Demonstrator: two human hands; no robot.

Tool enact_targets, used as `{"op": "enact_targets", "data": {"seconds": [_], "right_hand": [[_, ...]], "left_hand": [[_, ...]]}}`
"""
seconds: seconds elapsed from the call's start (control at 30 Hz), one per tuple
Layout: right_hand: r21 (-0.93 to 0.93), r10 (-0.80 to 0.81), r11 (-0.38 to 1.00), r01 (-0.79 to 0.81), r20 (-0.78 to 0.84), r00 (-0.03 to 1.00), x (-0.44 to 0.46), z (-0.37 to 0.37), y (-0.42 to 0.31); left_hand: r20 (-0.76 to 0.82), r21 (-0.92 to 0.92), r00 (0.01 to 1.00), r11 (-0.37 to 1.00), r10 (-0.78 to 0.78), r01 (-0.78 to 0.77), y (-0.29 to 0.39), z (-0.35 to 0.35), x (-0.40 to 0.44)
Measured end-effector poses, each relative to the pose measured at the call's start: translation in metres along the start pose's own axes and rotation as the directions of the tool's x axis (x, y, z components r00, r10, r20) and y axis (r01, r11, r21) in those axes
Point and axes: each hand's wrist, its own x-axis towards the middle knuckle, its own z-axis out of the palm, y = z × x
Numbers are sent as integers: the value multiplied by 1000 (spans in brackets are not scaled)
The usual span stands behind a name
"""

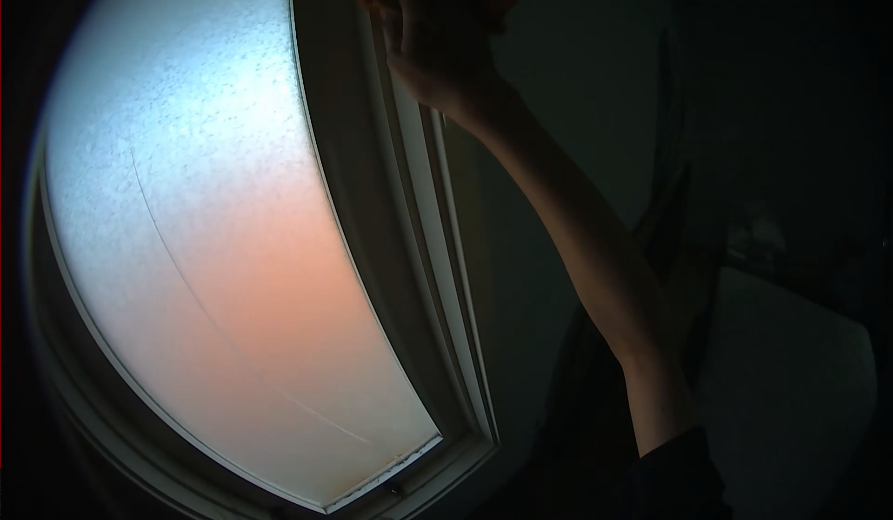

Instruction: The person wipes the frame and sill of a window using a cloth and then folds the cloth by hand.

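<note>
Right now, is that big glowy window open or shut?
Shut, it looks like: the frosted pane fills its frame, with no gap showing along the edges in view.

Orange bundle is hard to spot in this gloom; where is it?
In the head view, the orange bundle is at the top, in the raised right hand, by the window frame, right of the bright pane.
</note>
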Motion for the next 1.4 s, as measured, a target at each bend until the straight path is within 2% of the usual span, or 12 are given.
{"op": "enact_targets", "data": {"seconds": [0.1, 0.17, 0.4, 0.5, 0.57, 0.7, 0.8, 0.9, 1.0, 1.1, 1.23, 1.4], "right_hand": [[304, 16, 946, -113, 306, 952, -2, -5, 6], [-57, 71, 996, -68, 51, 996, -20, -5, -25], [55, 244, 963, -265, 249, 937, -65, -39, -50], [6, -12, 1000, 10, 321, 947, -80, -63, -54], [283, 107, 924, -258, 457, 883, -89, -68, -49], [76, 61, 994, -80, 228, 972, -86, -78, -82], [216, 188, 925, -313, 455, 870, -112, -92, -71], [-170, 233, 969, -181, 370, 899, -132, -83, -90], [-41, 144, 988, -146, 558, 817, -151, -104, -87], [174, 361, 814, -555, 597, 716, -168, -123, -99], [-61, 157, 987, -150, 583, 797, -206, -134, -124], [0, 377, 876, -483, 625, 683, -243, -158, -155]], "left_hand": [[60, 10, 998, 1000, -1, 1, 8, -8, 3], [118, -1, 992, 999, -41, 42, 15, -18, 6], [239, 75, 965, 993, -105, 90, 12, -17, 8], [265, 97, 959, 992, -100, 77, 8, -20, 8], [265, 96, 960, 993, -92, 69, 5, -19, 6], [287, 89, 952, 992, -110, 87, 3, -17, 7], [299, 77, 947, 992, -116, 97, 5, -19, 7], [272, 80, 957, 993, -101, 82, 10, -21, 8], [270, 81, 961, 996, -65, 45, 4, -19, 7], [254, 66, 967, 998, -22, 6, 2, -19, 6], [263, 100, 965, 995, -19, -7, 2, -17, 8], [242, 80, 970, 997, -4, -15, 3, -18, 8]]}}
